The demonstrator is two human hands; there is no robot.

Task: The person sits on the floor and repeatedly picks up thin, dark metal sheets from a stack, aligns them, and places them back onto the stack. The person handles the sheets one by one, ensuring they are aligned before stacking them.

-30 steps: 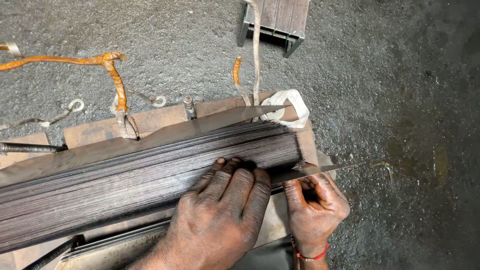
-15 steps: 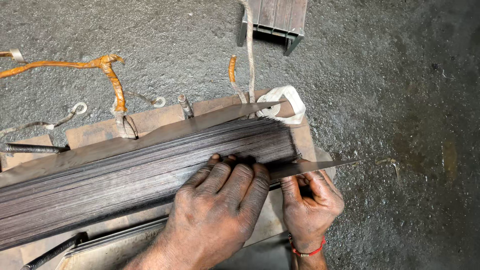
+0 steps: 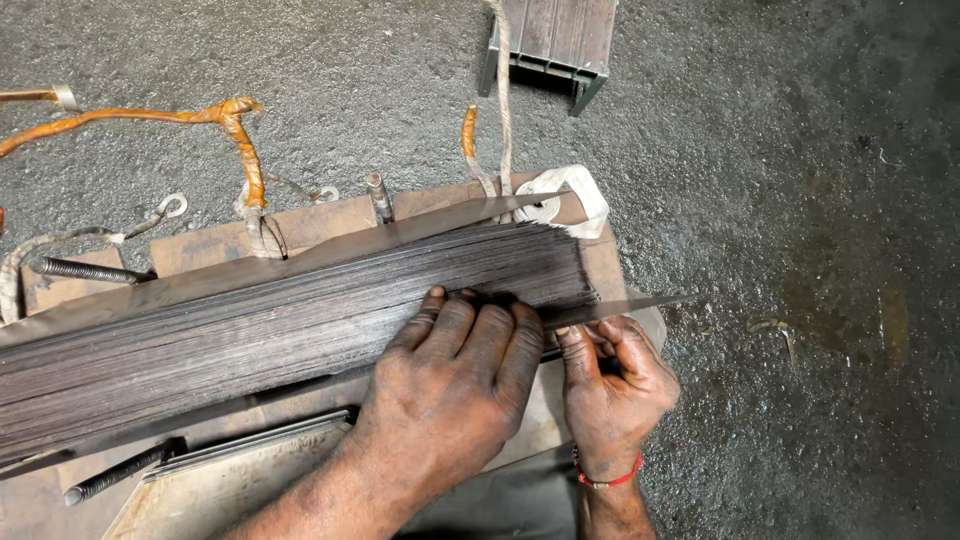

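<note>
From the head camera, the left hand (image 3: 455, 375) lies flat with its fingers spread over the near edge of a long stack of thin metal sheets (image 3: 280, 325); its grip is open, pressing rather than clasping. Just beside it, the right hand (image 3: 612, 385) has its grip closed, thumb and fingers pinching a single metal strip (image 3: 625, 305) that juts out past the right end of the stack. The stack lies on the grey floor (image 3: 800, 200), crossing the view from lower left to upper right. Behind it, orange-wrapped wires (image 3: 240, 140) trail away, a white tape loop (image 3: 565, 195) sits at the far right corner, and threaded rods (image 3: 85, 270) stick out at left.
</note>
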